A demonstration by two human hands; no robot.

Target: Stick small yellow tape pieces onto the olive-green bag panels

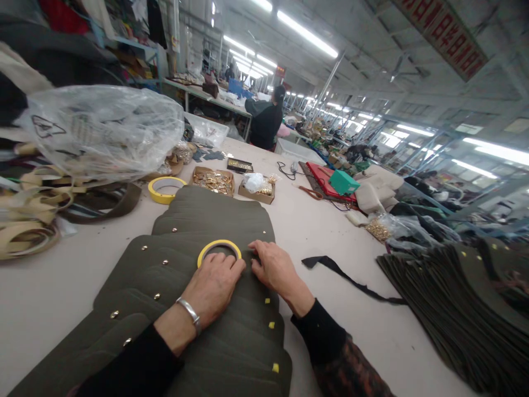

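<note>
Overlapping dark olive fabric panels [198, 220] lie fanned in a row on the table before me, with gold metal studs along their left side and small yellow tape pieces [271, 325] along the right. My left hand [217, 281], with a silver bangle at the wrist, is closed on the near edge of a roll of yellow tape [219, 244] lying over the panels. To its right, my right hand [273, 266] rests at the panels' right edge with its fingers bent. Whatever its fingertips pinch, if anything, is too small to make out.
A second yellow tape roll [165, 188] and boxes of gold hardware [213, 181] sit beyond the panels. Straps [33, 220] and a clear plastic bag [107, 129] are at left. A stack of dark panels [450, 309] and a black strip [351, 278] lie at right. A person [266, 121] is farther back.
</note>
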